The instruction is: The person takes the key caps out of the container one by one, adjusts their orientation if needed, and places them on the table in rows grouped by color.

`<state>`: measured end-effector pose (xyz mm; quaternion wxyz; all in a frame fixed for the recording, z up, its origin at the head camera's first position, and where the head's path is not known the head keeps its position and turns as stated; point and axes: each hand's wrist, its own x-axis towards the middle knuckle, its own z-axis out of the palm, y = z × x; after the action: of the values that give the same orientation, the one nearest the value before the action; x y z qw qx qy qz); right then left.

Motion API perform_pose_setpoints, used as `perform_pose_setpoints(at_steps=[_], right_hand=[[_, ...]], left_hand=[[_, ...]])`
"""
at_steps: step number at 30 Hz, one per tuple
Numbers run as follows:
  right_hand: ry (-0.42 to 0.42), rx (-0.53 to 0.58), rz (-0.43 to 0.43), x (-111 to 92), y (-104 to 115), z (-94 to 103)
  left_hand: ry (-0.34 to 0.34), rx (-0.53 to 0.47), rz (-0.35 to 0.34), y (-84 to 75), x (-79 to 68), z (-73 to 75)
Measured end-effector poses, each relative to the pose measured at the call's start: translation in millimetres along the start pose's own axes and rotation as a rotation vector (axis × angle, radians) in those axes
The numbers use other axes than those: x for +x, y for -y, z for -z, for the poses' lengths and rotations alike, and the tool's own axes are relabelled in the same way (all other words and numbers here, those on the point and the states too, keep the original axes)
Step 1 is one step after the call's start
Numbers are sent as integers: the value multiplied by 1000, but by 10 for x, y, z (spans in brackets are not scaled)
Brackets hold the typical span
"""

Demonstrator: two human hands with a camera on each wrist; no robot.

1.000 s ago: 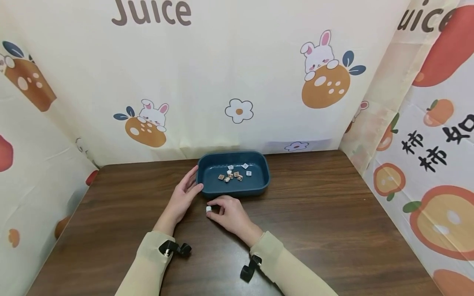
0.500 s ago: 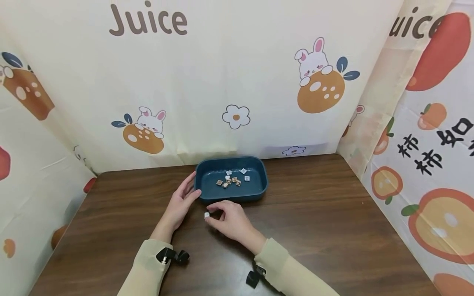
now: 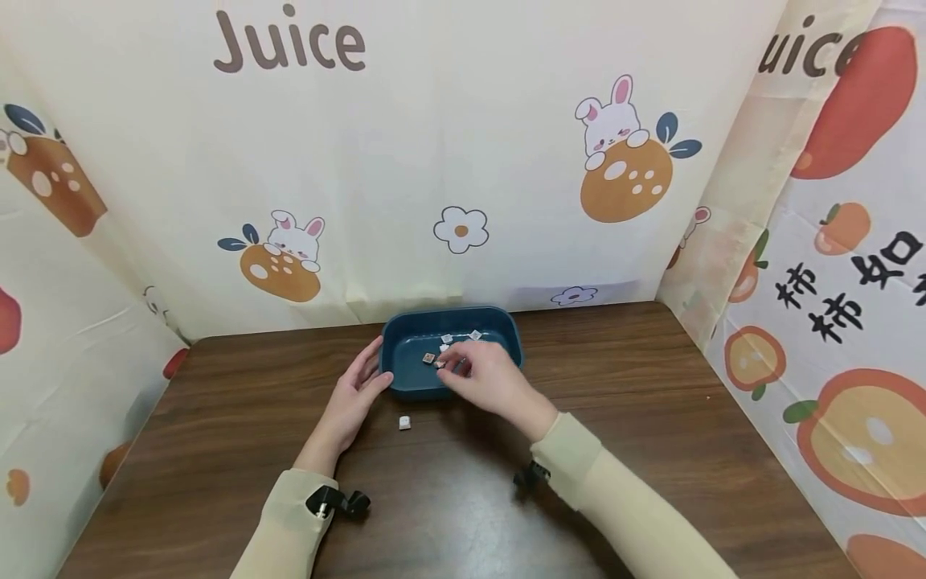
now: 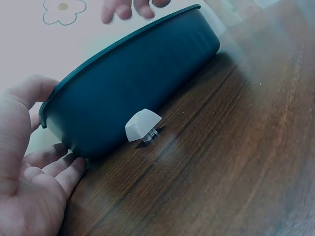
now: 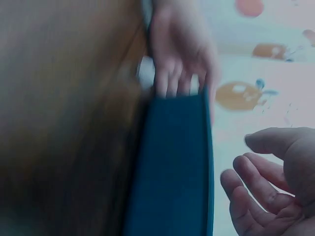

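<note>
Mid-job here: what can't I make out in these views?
Head: marks on the keycaps are too small to read.
Head: the right hand covers part of the tray, hiding whatever lies beneath.
Left wrist: the tray's wall hides its inside; the top edge crops the right hand.
Right wrist: the white keycap on the table is blurred; the bottom edge cuts off the tray's end.

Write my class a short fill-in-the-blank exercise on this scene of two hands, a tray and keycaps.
1. In the head view, the left hand touches the ____ end of the tray.
2. The other hand is over the tray and is the person's ____ one.
3. The keycap lying on the table is coloured ____.
4. At the head view's upper left, the backdrop bears the word ____.

Missing words: left; right; white; Juice.
</note>
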<state>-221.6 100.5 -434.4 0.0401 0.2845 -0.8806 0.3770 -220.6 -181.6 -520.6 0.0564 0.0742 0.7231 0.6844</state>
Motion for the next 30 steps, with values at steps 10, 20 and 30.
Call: perform_pose_setpoints(at_steps=[10, 20, 30], right_hand=[[114, -73, -97, 409, -400, 238], [156, -25, -173, 652, -629, 211], [152, 29, -253, 766, -690, -47]], left_hand=[[0, -14, 10, 11, -7, -12], [-5, -6, 12, -12, 6, -17], [2, -6, 7, -41, -4, -22]])
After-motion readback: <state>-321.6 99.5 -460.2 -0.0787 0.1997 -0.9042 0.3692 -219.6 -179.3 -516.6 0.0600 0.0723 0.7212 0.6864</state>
